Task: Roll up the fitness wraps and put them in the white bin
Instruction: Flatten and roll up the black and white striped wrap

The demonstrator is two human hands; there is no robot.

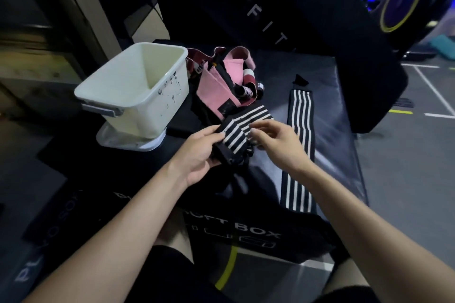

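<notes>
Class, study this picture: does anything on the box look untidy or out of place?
Yes. Behind the hands, pink and black wraps lie in a tangled heap beside the white bin, not rolled. One striped wrap lies stretched flat to the right, hanging over the box's front edge.

- I see a black padded surface [327, 76], a soft box.
- On it, left, a white bin [138, 91] on a clear lid [128, 141].
- A pink wrap pile [221, 83] sits mid-surface.
- One striped wrap [299, 145] lies flat, right.

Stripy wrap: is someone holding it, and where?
Yes. The left hand grips the striped wrap at its black end; the right hand pinches its striped part.
</notes>
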